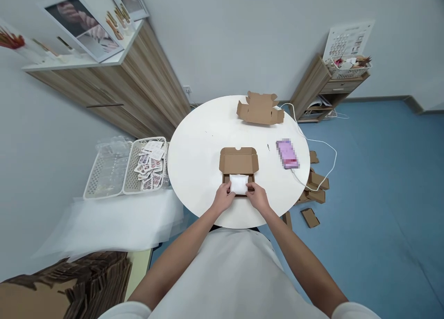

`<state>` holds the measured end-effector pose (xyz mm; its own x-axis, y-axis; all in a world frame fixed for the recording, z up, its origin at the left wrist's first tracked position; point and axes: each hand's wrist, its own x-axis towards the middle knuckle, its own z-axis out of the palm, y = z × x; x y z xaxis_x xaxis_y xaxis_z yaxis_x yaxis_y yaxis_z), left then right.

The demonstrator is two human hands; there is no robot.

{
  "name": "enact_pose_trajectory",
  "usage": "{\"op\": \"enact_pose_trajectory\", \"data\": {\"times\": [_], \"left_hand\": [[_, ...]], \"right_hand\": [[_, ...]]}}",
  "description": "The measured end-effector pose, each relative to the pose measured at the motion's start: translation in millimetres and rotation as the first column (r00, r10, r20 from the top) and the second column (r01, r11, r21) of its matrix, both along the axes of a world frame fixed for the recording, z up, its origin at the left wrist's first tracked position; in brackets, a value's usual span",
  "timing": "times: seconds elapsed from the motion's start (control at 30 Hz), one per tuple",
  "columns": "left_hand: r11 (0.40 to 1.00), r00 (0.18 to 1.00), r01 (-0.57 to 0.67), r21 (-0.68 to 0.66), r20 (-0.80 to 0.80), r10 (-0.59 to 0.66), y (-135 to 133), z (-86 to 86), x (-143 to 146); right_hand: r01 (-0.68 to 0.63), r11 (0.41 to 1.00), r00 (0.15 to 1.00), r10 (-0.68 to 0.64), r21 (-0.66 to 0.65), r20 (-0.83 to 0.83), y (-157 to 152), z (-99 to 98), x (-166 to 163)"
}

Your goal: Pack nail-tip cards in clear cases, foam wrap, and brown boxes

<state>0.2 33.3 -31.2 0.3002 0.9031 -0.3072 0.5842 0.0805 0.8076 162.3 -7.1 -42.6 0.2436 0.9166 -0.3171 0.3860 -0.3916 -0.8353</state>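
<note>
Cardboard box (239, 163), small, brown and rectangular, stands with its lid folded back just below and right of the frame's centre, on a white oval tabletop (196, 166). A white, soft-looking rectangular packet (238, 184) is in its open tray; whether it touches the bottom cannot be told. The left hand (224, 197) pinches the packet's left edge between thumb and fingers, and the right hand (257, 197) pinches the right edge. A brown, flapped cardboard sheet (261, 109) lies above, towards the frame's top; a purple-pink pixelated rectangle (287, 153) lies right of centre.
</note>
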Motion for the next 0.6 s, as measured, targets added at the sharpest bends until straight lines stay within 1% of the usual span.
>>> {"op": "enact_pose_trajectory", "data": {"times": [0.13,0.23,0.33,0.43,0.5,0.53,0.6], "left_hand": [[0.997,0.99,0.074,0.014,-0.122,-0.072,3.2,-1.6,2.3],[0.997,0.979,0.081,-0.006,-0.19,-0.08,4.7,-3.9,7.1],[0.996,0.968,0.08,-0.037,-0.234,-0.086,4.5,-3.9,12.3],[0.99,0.951,0.128,-0.052,-0.276,-0.137,2.8,-1.0,14.5],[0.984,0.938,0.174,-0.038,-0.298,-0.177,2.0,1.7,12.8],[0.982,0.935,0.19,-0.019,-0.301,-0.187,2.3,2.9,10.7],[0.981,0.946,0.186,0.048,-0.278,-0.166,5.3,4.9,4.0]], "right_hand": [[-0.083,0.997,0.983,0.083,-0.011,0.164,6.5,-8.0,-1.4],[-0.165,0.985,0.937,0.172,-0.05,0.304,11.2,-10.6,-4.5],[-0.207,0.97,0.884,0.24,-0.125,0.4,15.2,-9.5,-8.6],[-0.24,0.952,0.84,0.301,-0.189,0.451,16.6,-5.2,-12.0],[-0.261,0.943,0.821,0.329,-0.206,0.466,15.4,-0.5,-11.8],[-0.269,0.943,0.82,0.33,-0.194,0.468,14.4,2.3,-10.2],[-0.267,0.955,0.837,0.295,-0.128,0.461,12.7,8.5,-2.5]]}}
